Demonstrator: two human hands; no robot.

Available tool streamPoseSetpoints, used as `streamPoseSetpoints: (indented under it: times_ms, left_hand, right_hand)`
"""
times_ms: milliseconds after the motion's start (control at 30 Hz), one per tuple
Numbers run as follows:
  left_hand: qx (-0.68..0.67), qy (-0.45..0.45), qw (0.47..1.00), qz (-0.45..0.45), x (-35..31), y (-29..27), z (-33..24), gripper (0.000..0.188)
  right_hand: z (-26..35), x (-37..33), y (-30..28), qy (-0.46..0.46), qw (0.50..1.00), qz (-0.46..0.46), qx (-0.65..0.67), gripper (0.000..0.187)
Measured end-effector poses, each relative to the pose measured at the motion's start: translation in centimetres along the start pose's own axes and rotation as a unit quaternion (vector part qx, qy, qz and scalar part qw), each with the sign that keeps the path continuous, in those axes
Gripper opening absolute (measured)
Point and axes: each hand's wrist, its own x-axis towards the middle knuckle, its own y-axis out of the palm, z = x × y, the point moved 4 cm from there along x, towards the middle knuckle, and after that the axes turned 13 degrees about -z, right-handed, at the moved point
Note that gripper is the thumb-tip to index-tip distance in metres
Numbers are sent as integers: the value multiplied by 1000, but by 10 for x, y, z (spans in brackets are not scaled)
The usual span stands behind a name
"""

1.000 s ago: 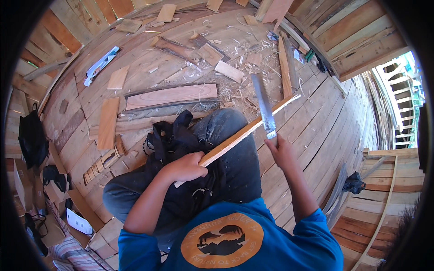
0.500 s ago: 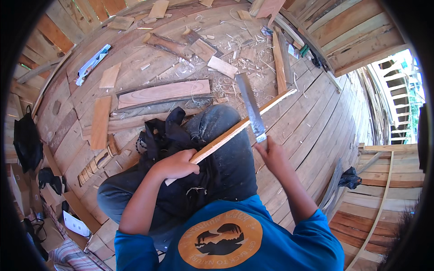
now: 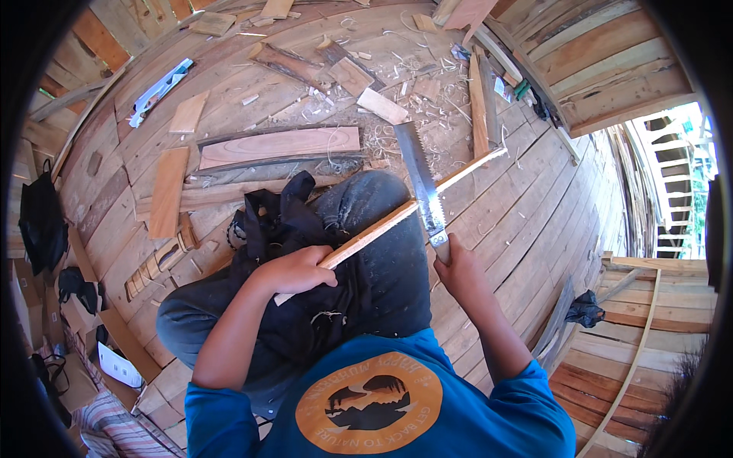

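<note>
A long, narrow wooden strip lies slantwise across my bent knee, its far end out over the floor at the right. My left hand is closed round its near end, above black cloth bunched in my lap. In my right hand is the handle of a hand saw. The toothed metal blade points away from me and crosses the strip just beyond my knee. Whether the teeth have cut into the wood cannot be made out.
Shavings and offcuts litter the plank floor ahead, among them a reddish board and a flat plank. A slotted wooden piece lies left of my knee. Cardboard boxes stand at the lower left; a lumber stack is at the right.
The saw has shifted slightly toward me and its blade catches more light. My left hand keeps its hold on the strip. The whole view has tilted a little.
</note>
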Motion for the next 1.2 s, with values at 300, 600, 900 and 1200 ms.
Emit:
streamPoseSetpoints:
  times_ms: [300, 600, 900, 1200]
  left_hand:
    - [51, 6, 998, -20, -2, -1, -5, 45]
    - [46, 10, 998, -31, -4, 3, -5, 51]
    - [50, 17, 998, -34, -4, -2, -6, 49]
    - [24, 26, 999, -42, -4, -1, 1, 48]
  right_hand:
    - [5, 4, 2, -2, 999, 29, -40, 48]
    - [-32, 14, -3, 0, 998, -45, -45, 50]
    - [-39, 28, -3, 17, 994, -64, -88, 49]
    - [16, 3, 7, -32, 995, 11, -89, 43]
